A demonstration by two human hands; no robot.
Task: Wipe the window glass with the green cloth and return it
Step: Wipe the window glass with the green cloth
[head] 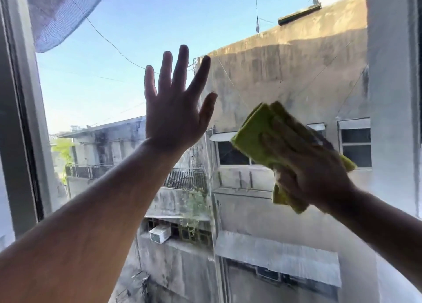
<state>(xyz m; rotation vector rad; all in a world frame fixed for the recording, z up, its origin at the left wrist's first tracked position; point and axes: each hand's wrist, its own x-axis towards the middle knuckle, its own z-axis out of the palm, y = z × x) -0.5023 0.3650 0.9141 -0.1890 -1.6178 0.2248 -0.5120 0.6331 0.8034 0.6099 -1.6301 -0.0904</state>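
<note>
The window glass [96, 92] fills most of the view, with sky and grey buildings behind it. My left hand [175, 111] is raised flat against the pane near the middle, fingers spread, holding nothing. To its right, my right hand [306, 170] presses the folded green cloth [253, 133] onto the glass. The cloth sticks out past my fingers toward the upper left, and a corner hangs below my palm.
A dark window frame [20, 124] runs down the left edge. A white frame or wall [392, 97] bounds the glass on the right. A piece of mesh netting [59, 12] hangs at the top left corner.
</note>
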